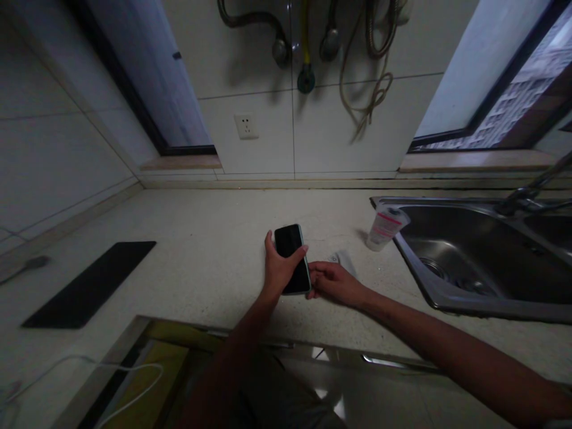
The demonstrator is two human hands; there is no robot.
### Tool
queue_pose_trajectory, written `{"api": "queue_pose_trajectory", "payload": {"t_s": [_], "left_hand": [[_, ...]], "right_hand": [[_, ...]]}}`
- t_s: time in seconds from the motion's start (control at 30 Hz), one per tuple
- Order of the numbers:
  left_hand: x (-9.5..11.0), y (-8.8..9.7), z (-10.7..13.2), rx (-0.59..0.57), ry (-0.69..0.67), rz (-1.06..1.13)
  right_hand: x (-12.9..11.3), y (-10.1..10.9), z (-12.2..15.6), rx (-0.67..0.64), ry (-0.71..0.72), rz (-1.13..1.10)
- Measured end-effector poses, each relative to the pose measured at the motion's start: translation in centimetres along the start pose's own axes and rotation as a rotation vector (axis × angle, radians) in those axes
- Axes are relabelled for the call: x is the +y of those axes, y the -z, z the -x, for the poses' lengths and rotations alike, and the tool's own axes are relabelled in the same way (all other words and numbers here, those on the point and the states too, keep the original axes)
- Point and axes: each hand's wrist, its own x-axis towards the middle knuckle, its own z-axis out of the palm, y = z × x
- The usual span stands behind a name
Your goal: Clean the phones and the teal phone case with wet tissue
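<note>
1. Forearms [420, 329], nearest, reach over the tabletop [214, 238].
2. At centre, the left hand [277, 266] grasps a phone [300, 279]; the right hand [335, 283] curls at its 4 o'clock edge, grip unclear.
3. 2 o'clock: clear cup [384, 230], pink-banded, print unreadable, contents unclear.
4. 3 o'clock: sink [465, 235].

phone [298, 277] partly covered by left hand [277, 269], sink [480, 256] and white cable [125, 369] cut off

A pale counter [214, 238] bears a cup [384, 230], black sheet [92, 283], perhaps the phone [298, 277].
</note>
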Motion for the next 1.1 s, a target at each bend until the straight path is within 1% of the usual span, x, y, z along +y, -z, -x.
{"api": "queue_pose_trajectory", "payload": {"t_s": [0.07,0.17,0.27,0.4,0.5,0.67,0.8,0.93,1.03,1.1], "left_hand": [[0.2,0.1,0.0,0.008,0.053,0.060],[0.3,0.1,-0.1,-0.029,0.063,0.165],[0.0,0.1,-0.3,-0.048,0.091,0.216],[-0.6,0.1,-0.7,0.006,0.079,0.205],[-0.7,0.2,-0.9,-0.005,0.051,0.204],[-1.0,0.1,-1.1,0.002,0.006,0.195],[-1.3,0.0,-1.2,0.003,0.045,0.219],[-1.0,0.1,-1.0,-0.043,0.114,0.299],[-0.8,0.2,-1.1,-0.063,0.157,0.358],[-0.9,0.3,-1.3,-0.076,0.149,0.359]], "right_hand": [[-0.1,-0.2,0.0,-0.013,-0.036,-0.086],[-0.3,-0.3,0.0,-0.051,-0.062,-0.181],[-0.3,-0.4,0.0,-0.082,-0.098,-0.222],[0.1,-0.7,-0.1,-0.041,-0.167,-0.193],[0.2,-1.0,-0.1,0.015,-0.191,-0.153],[-0.2,-1.6,0.0,0.054,-0.201,-0.109],[-0.7,-2.0,0.0,0.094,-0.222,-0.074],[-0.7,-2.3,-0.1,0.120,-0.198,-0.011],[-0.4,-2.3,-0.1,0.099,-0.166,-0.021],[-0.1,-2.4,0.0,0.071,-0.150,-0.060]]}}
